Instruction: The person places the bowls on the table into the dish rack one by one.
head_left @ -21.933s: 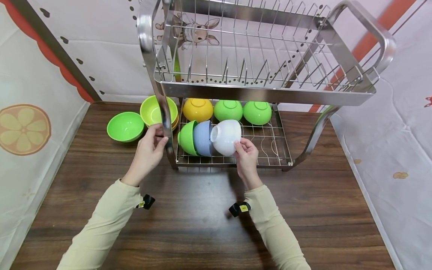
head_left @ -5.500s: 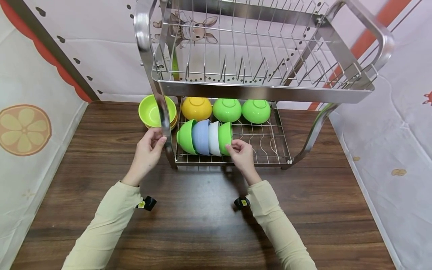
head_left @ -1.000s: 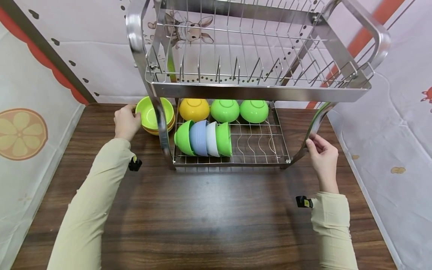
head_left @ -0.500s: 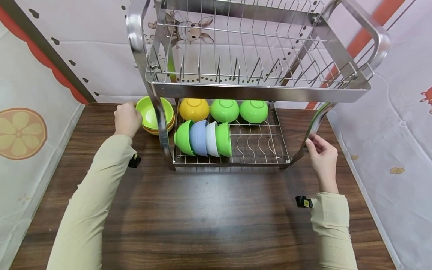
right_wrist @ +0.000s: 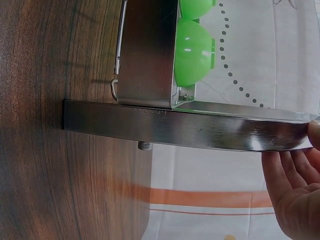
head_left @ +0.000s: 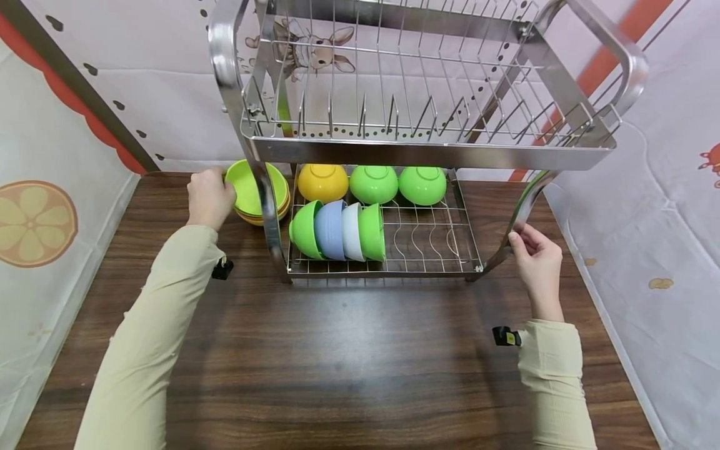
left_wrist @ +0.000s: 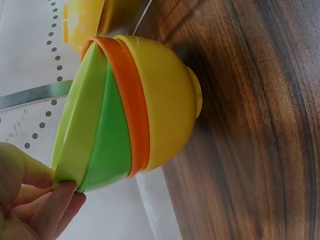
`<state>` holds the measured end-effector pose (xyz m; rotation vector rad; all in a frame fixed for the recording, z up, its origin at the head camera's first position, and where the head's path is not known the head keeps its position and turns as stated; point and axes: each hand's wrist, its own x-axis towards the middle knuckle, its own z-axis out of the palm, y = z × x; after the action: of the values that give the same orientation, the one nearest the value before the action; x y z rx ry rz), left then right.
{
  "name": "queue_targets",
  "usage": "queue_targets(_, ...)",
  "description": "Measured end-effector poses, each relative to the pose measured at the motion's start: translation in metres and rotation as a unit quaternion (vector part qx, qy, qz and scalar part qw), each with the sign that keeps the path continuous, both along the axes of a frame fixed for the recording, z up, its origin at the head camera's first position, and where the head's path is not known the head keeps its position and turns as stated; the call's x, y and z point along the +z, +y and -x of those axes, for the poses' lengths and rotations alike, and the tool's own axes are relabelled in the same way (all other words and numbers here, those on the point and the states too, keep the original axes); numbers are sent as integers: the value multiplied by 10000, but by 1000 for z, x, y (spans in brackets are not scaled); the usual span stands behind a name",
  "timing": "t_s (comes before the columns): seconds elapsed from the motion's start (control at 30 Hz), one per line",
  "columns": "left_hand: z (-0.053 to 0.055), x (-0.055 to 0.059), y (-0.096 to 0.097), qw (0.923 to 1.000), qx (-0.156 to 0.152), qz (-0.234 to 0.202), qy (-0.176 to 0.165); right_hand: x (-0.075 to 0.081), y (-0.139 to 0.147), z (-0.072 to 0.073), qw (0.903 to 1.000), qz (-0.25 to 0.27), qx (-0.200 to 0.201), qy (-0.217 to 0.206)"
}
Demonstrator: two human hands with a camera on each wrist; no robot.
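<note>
My left hand (head_left: 210, 199) is at a stack of nested bowls on the table, left of the steel dish rack (head_left: 433, 156). In the left wrist view its thumb and fingers pinch the rim of the top yellow-green bowl (left_wrist: 82, 120). Beneath it sit a green bowl (left_wrist: 107, 135), an orange bowl (left_wrist: 131, 100) and a yellow bowl (left_wrist: 167, 105). On the rack's right side, my right hand (head_left: 539, 265) holds the upright post (right_wrist: 215, 131) between thumb and fingers. Standing on edge on the lower shelf are a green bowl (head_left: 305, 231), a blue bowl (head_left: 330, 230), a white bowl (head_left: 352, 231) and another green bowl (head_left: 372, 232).
Along the lower shelf's back, an orange-yellow bowl (head_left: 323, 183) and two green bowls (head_left: 374, 185) lie upside down. The upper wire tier (head_left: 427, 81) overhangs them. Printed cloth walls (head_left: 185, 106) enclose the wooden table (head_left: 349, 362).
Earlier, the white bowl and the green bowl from the table went onto the lower shelf. My left hand has since moved from the left post to the stack, my right hand to the right post.
</note>
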<state>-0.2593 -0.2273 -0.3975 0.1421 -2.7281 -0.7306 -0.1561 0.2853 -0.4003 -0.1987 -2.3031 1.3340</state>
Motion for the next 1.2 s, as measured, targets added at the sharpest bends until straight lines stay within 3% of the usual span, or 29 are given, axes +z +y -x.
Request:
queue_targets(0.33,0,2,5,9998,-20,196,38,0,1,1,10000,13,39,0)
queue_targets(0.57,-1,8,9,9983,-197,457,315,0,1,1,10000,-18,29,19)
queue_targets(0.83,-4,17,9,9961,-184,678,532,1,-1,0,10000,-8,4,-4)
queue_targets(1.2,-20,37,-5,9979,110,616,187,1,0,0,10000,55,23,-26)
